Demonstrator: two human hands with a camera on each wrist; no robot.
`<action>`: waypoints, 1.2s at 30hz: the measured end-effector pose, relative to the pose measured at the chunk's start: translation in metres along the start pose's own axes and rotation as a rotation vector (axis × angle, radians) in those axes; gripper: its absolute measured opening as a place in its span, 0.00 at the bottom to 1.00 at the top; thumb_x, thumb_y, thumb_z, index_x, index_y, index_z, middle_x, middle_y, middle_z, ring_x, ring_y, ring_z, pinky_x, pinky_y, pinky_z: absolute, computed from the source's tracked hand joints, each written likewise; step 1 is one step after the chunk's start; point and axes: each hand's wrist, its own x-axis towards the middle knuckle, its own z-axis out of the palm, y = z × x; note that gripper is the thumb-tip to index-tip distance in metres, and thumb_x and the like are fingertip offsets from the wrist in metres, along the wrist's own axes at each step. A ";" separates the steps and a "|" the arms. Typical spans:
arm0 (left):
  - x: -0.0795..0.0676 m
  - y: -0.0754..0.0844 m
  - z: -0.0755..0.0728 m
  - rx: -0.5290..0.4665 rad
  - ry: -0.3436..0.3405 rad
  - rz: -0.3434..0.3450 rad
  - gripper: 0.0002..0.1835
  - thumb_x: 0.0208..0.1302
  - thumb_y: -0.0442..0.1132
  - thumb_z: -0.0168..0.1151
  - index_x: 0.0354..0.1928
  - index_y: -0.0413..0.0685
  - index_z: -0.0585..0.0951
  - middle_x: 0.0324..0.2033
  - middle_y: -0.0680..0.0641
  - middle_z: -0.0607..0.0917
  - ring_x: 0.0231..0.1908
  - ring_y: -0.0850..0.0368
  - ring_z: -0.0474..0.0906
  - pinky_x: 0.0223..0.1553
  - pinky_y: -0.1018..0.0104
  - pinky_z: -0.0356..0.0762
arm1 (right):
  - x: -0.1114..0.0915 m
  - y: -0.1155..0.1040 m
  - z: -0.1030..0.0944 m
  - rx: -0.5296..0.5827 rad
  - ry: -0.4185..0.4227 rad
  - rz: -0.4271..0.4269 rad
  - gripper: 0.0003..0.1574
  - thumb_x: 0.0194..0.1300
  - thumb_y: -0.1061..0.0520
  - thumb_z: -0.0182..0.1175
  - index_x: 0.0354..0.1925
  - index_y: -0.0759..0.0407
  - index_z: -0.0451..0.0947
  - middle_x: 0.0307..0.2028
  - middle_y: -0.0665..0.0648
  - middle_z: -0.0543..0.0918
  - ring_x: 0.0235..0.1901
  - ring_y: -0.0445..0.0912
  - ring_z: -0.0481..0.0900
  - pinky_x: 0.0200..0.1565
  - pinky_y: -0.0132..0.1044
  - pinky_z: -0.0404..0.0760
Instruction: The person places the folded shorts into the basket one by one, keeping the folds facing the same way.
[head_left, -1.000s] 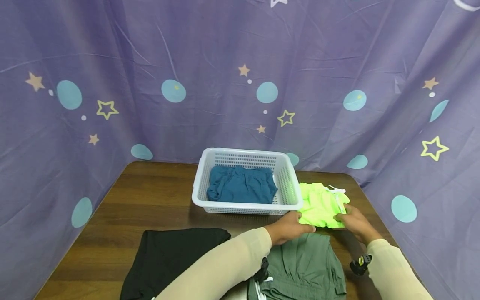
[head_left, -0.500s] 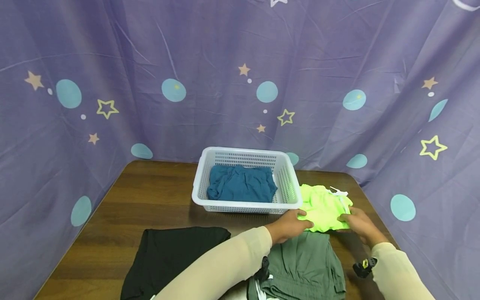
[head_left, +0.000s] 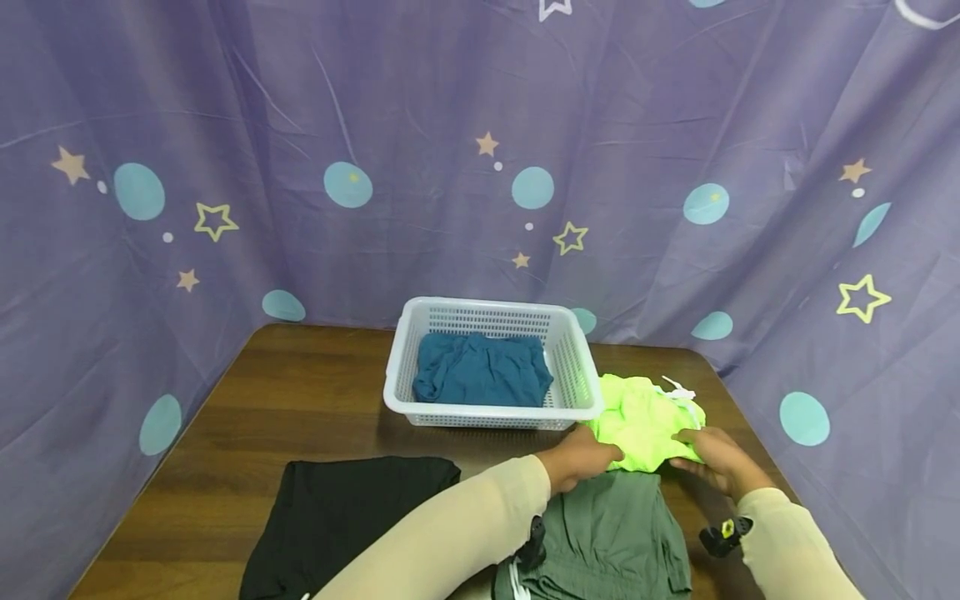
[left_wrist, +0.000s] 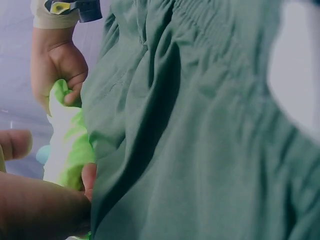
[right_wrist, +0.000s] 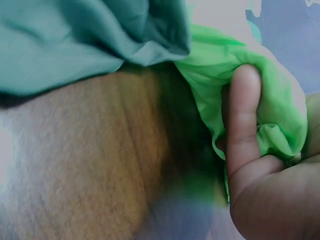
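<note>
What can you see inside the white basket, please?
Inside the white basket lies a blue garment, with the slotted back wall showing behind it. The basket floor directly beneath the garment is covered, so I cannot tell whether anything lies there.

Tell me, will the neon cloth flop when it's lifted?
Probably floppy: the neon cloth lies in soft creases between the left hand and right hand. It looks thin where the right hand pinches it, so it's likely light. Its white string might dangle, since it sticks out past the edge.
</note>
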 end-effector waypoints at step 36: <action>0.008 -0.003 0.000 -0.608 -0.076 -0.110 0.25 0.65 0.47 0.59 0.56 0.39 0.68 0.43 0.39 0.76 0.43 0.38 0.76 0.42 0.41 0.75 | -0.018 0.000 -0.009 -0.015 -0.118 0.010 0.10 0.65 0.61 0.49 0.42 0.68 0.65 0.32 0.57 0.75 0.29 0.44 0.76 0.30 0.34 0.81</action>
